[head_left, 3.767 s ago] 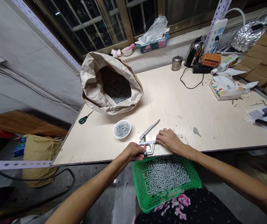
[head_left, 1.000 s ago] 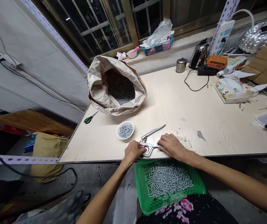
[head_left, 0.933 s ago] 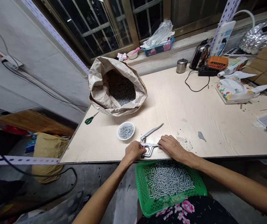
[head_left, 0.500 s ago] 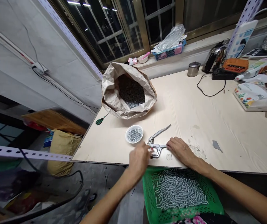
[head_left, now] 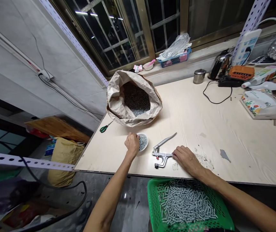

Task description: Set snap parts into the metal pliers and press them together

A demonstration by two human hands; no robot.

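My left hand (head_left: 132, 143) is at the left side of a small white bowl (head_left: 147, 149) of short metal pins (head_left: 142, 141). Its fingers are curled together over the rim; whatever they hold is hidden. On the tabletop my right hand (head_left: 186, 158) is closed round the lower handle of silver snap-fastener pliers (head_left: 162, 156). Their jaws face left, and the upper handle stands raised with a spring beneath it. A red bit shows at the jaw. Below the table edge, a green basket (head_left: 152, 203) holds many metal pins (head_left: 186, 203).
Behind the bowl stands an open paper-lined sack (head_left: 118, 109) of small metal parts. Green-handled scissors (head_left: 104, 128) lie left of it. A lidded metal cup (head_left: 199, 76), an orange battery (head_left: 241, 72), a black cable and a tissue pack (head_left: 261, 103) occupy the back right.
My left hand has moved from the pliers' jaws up and left to the bowl. My right hand stays on the handle. The view has shifted slightly.
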